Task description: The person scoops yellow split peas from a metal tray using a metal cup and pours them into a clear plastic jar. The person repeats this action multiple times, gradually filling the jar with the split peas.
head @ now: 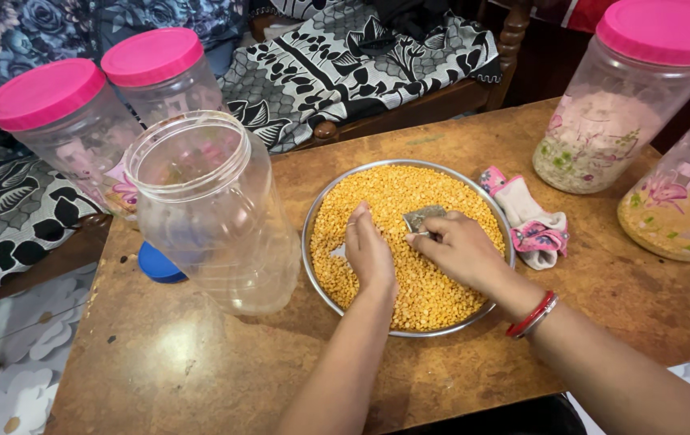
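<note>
Head view: both hands work inside a round steel plate [318, 211] heaped with yellow split lentils [434, 290], which sits near the middle of the brown table [200, 362], closer to its near edge than its far one. The left hand [371, 256] lies flat in the grain, fingers pressed together like a blade, edging lentils along. The right hand [462, 250] has its fingers curled and pinching a small grey metal scoop [426, 217]; 1 red-and-silver bangle [532, 314] circles that wrist.

Just left of the plate, touching or nearly touching its rim, stands 1 open clear plastic jar [216, 217], empty, thin-walled, with a blue lid [155, 266] lying behind its base near the table's left edge. Being light and tall, it looks easy to knock over with the left forearm. The lentils are small, dry, hard and smooth, piled close to the shallow rim, so a brisk sweep could spill them onto the table and off its near edge.

At the far left corner 2 jars with pink lids [47, 93] stand shut; at the far right corner another pink-lidded jar [627, 121] and a partly seen one [683, 209] hold grain. A soft folded cloth [534, 225] lies against the plate's right rim.
</note>
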